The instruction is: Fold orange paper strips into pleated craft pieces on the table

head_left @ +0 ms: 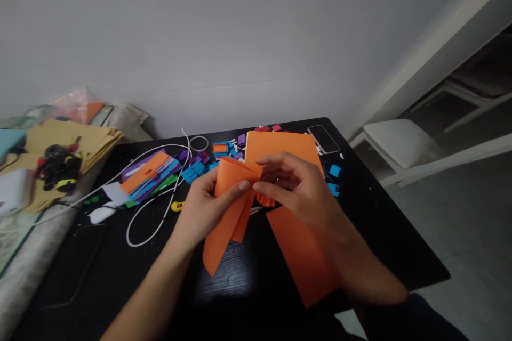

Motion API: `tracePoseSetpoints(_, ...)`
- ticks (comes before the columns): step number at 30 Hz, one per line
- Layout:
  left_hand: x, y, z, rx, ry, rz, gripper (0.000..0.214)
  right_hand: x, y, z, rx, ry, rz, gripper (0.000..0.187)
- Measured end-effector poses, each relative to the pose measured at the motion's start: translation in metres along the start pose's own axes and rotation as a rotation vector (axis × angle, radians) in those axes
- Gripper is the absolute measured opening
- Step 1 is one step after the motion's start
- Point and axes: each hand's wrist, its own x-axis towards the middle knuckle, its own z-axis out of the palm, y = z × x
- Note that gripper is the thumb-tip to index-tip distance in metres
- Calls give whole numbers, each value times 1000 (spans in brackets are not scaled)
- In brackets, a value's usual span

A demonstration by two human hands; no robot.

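Observation:
Over the table's front part, a folded sheet of orange paper (229, 216) is held up at a slant. My left hand (203, 203) is closed on it, thumb in front and fingers behind. At its upper right edge, my right hand (301, 185) has its thumb and curled fingers closed round the paper; the exact grip is partly hidden. Beneath my right hand and forearm lies a flat orange sheet (298, 250). Behind it is a stack of orange paper (282, 146). Small folded orange pieces (265, 200) show between the two.
Folded paper bundles (150, 176), a white cable (132, 224), a yellow cutter (177, 206) and a white charger (102, 214) lie left on the black table (400, 256). A phone (323, 139) rests back right. Paper scraps (335, 171) are scattered about. A white stool (400, 141) stands right.

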Motion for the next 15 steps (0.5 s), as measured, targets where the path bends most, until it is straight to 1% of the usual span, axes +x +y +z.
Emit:
tracePoseSetpoints(4, -2, -1, 3, 12, 8, -6, 37, 0, 1, 6, 23, 16, 19, 28)
tracePoseSetpoints(7, -4, 1, 0, 44, -2, 33, 36, 1, 2, 9, 78, 38, 23, 27)
tracePoseSetpoints(10, -5, 2, -4, -25, -37, 71, 35, 0, 3, 9, 119, 30, 35, 27)
tracePoseSetpoints(12, -5, 2, -4, -98, -41, 56, 32, 0, 4, 9, 117, 19, 35, 25)
tracePoseSetpoints(15, -5, 3, -2, -132, 13, 17, 28, 0, 5, 10, 112, 8, 29, 19)
